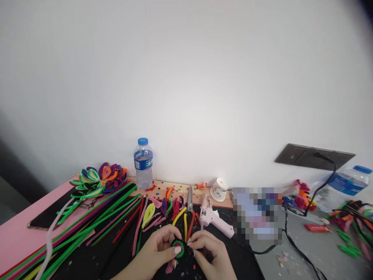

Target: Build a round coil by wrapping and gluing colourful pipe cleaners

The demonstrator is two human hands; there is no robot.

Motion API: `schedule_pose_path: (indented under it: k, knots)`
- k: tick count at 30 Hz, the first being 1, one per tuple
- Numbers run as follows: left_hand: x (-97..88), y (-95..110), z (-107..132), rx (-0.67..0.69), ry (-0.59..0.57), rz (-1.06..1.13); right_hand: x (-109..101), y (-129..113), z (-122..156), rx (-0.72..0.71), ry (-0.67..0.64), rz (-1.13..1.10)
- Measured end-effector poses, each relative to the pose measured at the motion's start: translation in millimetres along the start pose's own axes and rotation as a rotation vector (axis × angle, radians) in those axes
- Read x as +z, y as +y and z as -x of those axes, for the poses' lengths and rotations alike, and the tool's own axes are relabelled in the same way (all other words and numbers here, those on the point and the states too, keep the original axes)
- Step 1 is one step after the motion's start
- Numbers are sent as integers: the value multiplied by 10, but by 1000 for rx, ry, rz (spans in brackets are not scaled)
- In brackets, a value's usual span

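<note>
"Nearest entry?"
"Two bare hands. Left hand (164,249): thumb and fingers closed on a small fuzzy coil (181,253), black outside, green ring within, over the black mat (243,258). Right hand (210,251): thumb and forefinger drawn narrow, just beside the coil; whether anything is pinched there, I cannot tell."

"Handling?"
"Judged light, soft, springy; probably wire-cored, so bendable. Little slip expected. Hard squeezing might flatten or loosen it. Best hold: across the flat faces, near the rim."

"Surroundings?"
"Just beyond the hands, a curved yellow stem (178,216); farther back, scissors (190,200), then a paper cup (219,190) near the wall. Left: long stems (84,229), heaped; a water bottle (143,171), upright."

"Obstructions?"
"Pink glue gun (217,223), near the right hand; heat not visible, contact best avoided. Black cord (264,252), right side: a possible snag."
</note>
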State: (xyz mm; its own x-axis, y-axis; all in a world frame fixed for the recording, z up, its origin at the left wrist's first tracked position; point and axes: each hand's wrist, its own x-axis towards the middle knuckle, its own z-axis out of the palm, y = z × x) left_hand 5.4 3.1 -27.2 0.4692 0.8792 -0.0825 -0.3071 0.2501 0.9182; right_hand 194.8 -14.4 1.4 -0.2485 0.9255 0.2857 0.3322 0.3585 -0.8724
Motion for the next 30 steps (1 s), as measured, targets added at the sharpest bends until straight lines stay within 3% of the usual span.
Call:
schedule_pose_path:
  k: [11,18,30]
  knots:
    - [-9,19,-10,-17,0,-20,-8,11,-11,38,21,-103]
    - [-32,-28,-5,-17,-11,-32,-17,-18,-57,101,102,-259]
    - [23,72,27,-58,-69,-96,-7,294,-48,171,64,-431]
